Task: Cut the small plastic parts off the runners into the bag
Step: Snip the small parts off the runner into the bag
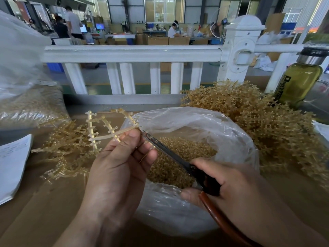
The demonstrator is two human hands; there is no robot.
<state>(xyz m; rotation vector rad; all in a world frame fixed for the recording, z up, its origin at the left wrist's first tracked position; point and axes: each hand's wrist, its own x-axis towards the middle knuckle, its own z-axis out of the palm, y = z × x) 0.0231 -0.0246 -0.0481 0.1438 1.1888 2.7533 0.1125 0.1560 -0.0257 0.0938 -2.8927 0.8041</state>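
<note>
My left hand (117,164) pinches a yellowish plastic runner (105,129) with small parts on its branches, held over the left rim of an open clear bag (204,122). My right hand (229,186) grips black-handled scissors (170,154) whose blades point up-left, their tips right at my left fingertips beside the runner. The bag holds a heap of small cut parts (179,157).
A big pile of runners (267,125) lies at the right, a smaller pile (62,148) at the left. A filled bag (30,102) stands far left, papers (12,164) at the left edge, a bottle (300,81) at right, a white railing (131,54) behind.
</note>
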